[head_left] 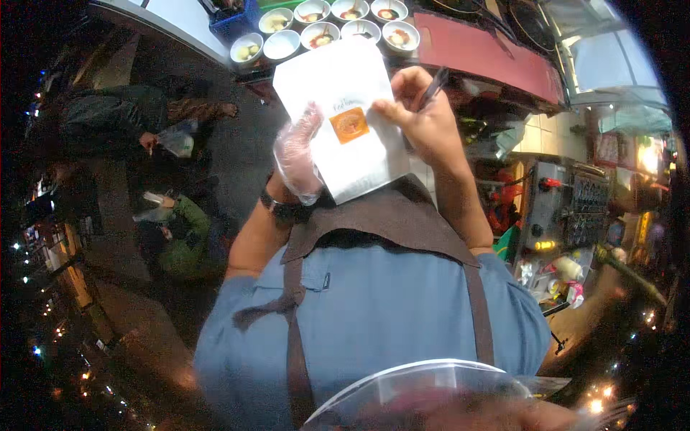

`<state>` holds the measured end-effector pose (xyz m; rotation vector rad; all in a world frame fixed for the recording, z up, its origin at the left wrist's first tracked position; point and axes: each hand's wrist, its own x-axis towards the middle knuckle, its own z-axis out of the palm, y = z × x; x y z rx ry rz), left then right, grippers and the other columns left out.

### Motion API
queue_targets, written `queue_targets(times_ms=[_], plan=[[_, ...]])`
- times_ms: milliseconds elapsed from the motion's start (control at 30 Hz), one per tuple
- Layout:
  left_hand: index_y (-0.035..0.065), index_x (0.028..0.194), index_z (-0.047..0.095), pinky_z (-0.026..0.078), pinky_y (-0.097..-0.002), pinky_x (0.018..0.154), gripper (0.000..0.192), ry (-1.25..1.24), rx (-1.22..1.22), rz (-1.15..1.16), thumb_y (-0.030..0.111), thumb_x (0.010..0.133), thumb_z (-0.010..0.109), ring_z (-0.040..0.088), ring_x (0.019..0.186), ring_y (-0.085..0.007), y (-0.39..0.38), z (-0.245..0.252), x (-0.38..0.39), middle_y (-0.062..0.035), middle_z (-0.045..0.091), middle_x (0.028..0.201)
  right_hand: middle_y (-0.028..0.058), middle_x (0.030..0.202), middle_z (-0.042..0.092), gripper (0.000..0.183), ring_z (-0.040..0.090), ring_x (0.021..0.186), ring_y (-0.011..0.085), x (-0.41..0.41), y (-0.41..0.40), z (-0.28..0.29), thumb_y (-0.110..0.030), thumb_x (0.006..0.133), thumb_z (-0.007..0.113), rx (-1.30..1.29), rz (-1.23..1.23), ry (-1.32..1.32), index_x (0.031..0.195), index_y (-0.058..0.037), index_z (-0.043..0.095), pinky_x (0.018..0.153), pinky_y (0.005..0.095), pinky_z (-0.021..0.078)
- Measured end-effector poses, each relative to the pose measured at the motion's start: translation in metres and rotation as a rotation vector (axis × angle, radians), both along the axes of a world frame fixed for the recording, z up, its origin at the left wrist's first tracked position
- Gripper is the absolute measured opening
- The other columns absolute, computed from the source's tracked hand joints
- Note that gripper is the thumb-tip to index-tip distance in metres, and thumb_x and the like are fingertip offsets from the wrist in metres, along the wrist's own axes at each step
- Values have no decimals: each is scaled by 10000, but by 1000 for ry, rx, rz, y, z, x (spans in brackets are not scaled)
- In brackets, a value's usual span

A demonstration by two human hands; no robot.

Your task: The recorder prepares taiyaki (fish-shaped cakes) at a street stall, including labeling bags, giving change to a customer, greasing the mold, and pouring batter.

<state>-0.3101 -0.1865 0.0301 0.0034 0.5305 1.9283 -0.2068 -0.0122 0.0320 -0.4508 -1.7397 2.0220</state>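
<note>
My left hand [299,153], in a thin clear plastic glove, holds the left edge of a white paper package [353,167]. An orange square sticker [349,125] sits on its face, with a short line of handwriting just above. My right hand [418,116] is bare and grips a dark pen [434,86] that points up and to the right. Its thumb and fingers touch the package's right edge. Below the package's lower edge is the top of my dark brown apron [361,213].
Several white bowls [400,36] holding food and sauces stand beyond the package. A red board [485,59] lies to their right. At left, one person [118,113] holds a plastic bag [180,139], near a green sleeve [191,221]. Tools and a cluttered tray [560,277] are at right.
</note>
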Motion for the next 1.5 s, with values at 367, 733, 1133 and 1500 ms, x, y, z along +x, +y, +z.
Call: queue_targets(times_ms=[367,733,1133,1500], plan=[[-12,1455,327,432,-532,1093,564,-30,109,9,383,1055,377,501,1303,-385,-1,-2,-3,-246,473,1407,7,862,671,120,606,745,75,21,29,4,-68,884,726,68,-315,21,948,-27,633,673,214,481],[-18,1375,456,470,-503,1054,440,792,-375,122,218,1012,533,565,1226,-326,-7,-37,0,-177,599,1282,47,944,673,302,617,829,107,40,25,13,-247,899,737,351,18,170,1085,-15,688,751,250,492],[33,1492,273,463,-481,1073,863,521,331,165,406,856,722,493,1320,-316,-14,-12,5,-207,436,1455,33,976,669,286,632,912,94,0,-11,1,-13,845,766,-146,86,161,1048,-30,564,823,248,520],[-62,1376,423,482,-470,1026,491,302,-297,421,281,1027,463,604,1178,-336,-55,-11,22,-226,583,1291,55,893,541,599,476,734,98,-42,-14,-12,-534,1045,367,574,-39,386,950,-5,630,622,268,418]])
